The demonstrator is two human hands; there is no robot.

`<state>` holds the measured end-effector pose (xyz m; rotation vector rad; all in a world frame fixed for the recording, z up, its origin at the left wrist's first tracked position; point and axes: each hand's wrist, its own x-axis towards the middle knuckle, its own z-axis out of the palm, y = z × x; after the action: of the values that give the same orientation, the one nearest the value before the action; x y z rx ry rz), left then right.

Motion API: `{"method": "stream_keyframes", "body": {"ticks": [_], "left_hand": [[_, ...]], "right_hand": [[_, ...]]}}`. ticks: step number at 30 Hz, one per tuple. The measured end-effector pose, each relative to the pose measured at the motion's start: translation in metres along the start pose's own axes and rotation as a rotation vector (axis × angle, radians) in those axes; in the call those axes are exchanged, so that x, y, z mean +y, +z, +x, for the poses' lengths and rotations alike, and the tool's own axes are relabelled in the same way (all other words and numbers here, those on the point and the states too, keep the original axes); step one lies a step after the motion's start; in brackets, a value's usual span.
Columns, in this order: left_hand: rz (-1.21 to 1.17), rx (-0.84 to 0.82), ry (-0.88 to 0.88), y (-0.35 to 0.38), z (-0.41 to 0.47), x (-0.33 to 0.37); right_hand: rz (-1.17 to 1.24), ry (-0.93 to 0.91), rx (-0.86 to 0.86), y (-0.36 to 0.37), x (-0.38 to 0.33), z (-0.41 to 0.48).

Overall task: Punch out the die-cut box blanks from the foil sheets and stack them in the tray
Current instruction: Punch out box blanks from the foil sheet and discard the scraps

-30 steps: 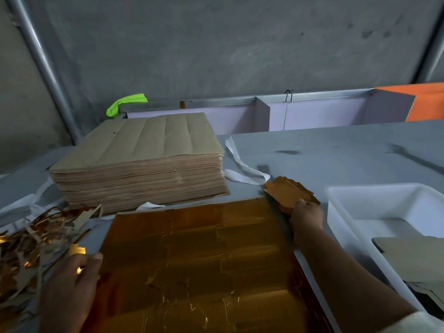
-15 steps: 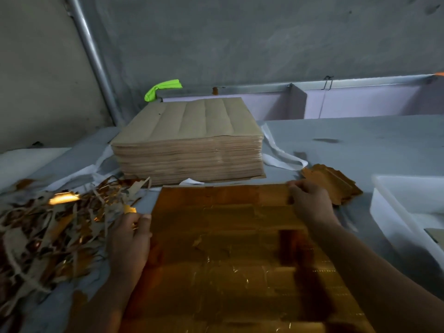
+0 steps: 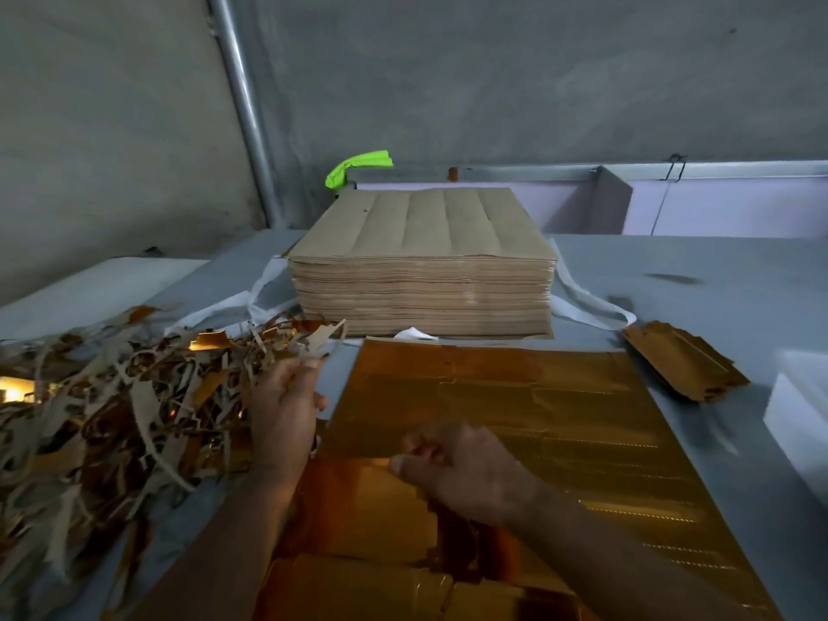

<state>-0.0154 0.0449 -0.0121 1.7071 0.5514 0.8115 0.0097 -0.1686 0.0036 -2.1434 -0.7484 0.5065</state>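
My right hand (image 3: 466, 472) pinched the foil sheet (image 3: 515, 396) | its bulk lay ahead-right of my grip | left hand (image 3: 286, 410) beside its left edge, hold unclear

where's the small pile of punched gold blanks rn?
Head view, right side: the small pile of gold foil box blanks lies on the grey table, between the far right corner of the gold foil sheet and the white plastic tray.

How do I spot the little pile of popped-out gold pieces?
Find the tall brown stack at the back. Right of its front corner, between the big gold sheet and the white tray, lies the small pile of blanks. Unlike the tangled scraps on the left, it is tidy.
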Motion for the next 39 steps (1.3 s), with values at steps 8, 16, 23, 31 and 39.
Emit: {"method": "stream_keyframes", "body": {"ticks": [8,16,23,31,39], "left_hand": [[-0.031,-0.122,0.027,0.006,0.006,0.013],[-0.050,-0.357,-0.093,-0.022,0.008,0.019],[-0.038,-0.543,-0.614,-0.037,0.002,0.012],[-0.102,-0.904,-0.841,-0.049,0.001,0.005],[0.002,-0.855,-0.783,-0.046,-0.004,0.006]], "right_hand": [[-0.026,0.079,-0.048,0.020,0.012,-0.004],[0.250,0.105,-0.014,0.021,0.023,-0.009],[0.401,0.100,0.025,0.022,0.020,-0.013],[0.552,0.124,0.069,0.020,0.019,-0.013],[0.758,0.167,0.111,0.016,0.023,-0.011]]}}
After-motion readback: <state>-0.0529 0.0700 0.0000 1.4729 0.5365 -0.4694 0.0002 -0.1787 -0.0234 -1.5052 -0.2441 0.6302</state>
